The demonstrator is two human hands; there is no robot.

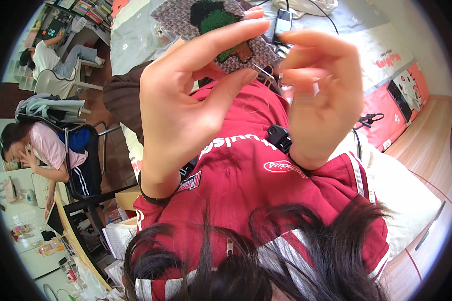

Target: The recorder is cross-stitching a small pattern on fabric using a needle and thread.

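Bedding (pixel 130 37) backs the left grip (pixel 183 95) pinching half-hidden needlework (pixel 219 21); whether the blurred right grip (pixel 331 90) pinches anything is unclear.

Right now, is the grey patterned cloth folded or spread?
Spread, as far as shows: the cloth displays green and brown across its face without a visible fold, though the left hand covers part.

Grey textured fabric piece (pixel 217 20), black, green and brown motif, tilted, partly behind hands (pixel 186 98)

Patch (pixel 217 18) leaves seemingly narrow gap rightward.
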